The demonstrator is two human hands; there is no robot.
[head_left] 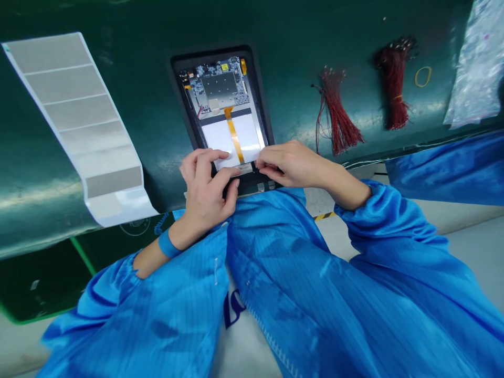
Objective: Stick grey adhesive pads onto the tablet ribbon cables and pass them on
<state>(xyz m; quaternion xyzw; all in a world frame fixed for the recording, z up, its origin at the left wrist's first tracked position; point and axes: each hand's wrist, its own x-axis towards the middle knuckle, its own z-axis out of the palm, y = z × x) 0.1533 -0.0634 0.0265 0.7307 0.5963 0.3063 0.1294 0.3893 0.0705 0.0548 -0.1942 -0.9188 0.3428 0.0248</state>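
An opened tablet (236,134) lies in a black frame (262,100), its circuit board (219,88) bare at the far end. An orange flex cable (233,135) runs from the board over the white battery (214,135). My left hand (208,186) rests at the near left corner, fingers apart and curved, fingertips on the battery and near edge. At the near right corner, my right hand (293,164) has its thumb and fingers pinched together against the tablet's edge. Whatever lies between those fingertips is hidden.
A strip of grey labels (76,100) lies on the green table mat to the left. On the right are two bundles of dark red wires (339,118), a yellow rubber band (423,76) and clear plastic bags (478,73). A green-edged bin (43,278) stands below the table.
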